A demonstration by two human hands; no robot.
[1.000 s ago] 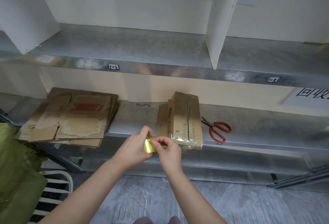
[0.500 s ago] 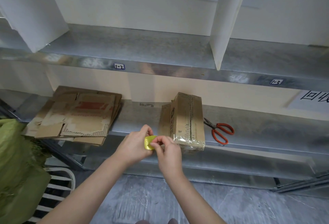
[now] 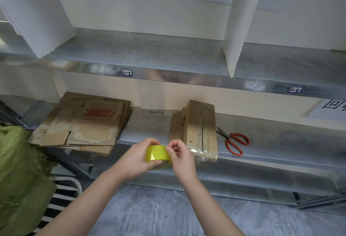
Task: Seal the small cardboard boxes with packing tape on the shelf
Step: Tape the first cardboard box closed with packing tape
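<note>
Cream wall [image 3: 131, 1] behind galvanised metal shelving [image 3: 159, 52], white upright dividers [image 3: 237, 20]; grey marbled floor [image 3: 159, 213] below.

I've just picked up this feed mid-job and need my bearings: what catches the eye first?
A bright yellow tape roll stands out, gripped by the left hand while the right hand pinches at its edge, just in front of the lower shelf. Behind it on that shelf sits a small cardboard box, with red-handled scissors lying to its right and a stack of flattened cardboard to its left.
</note>
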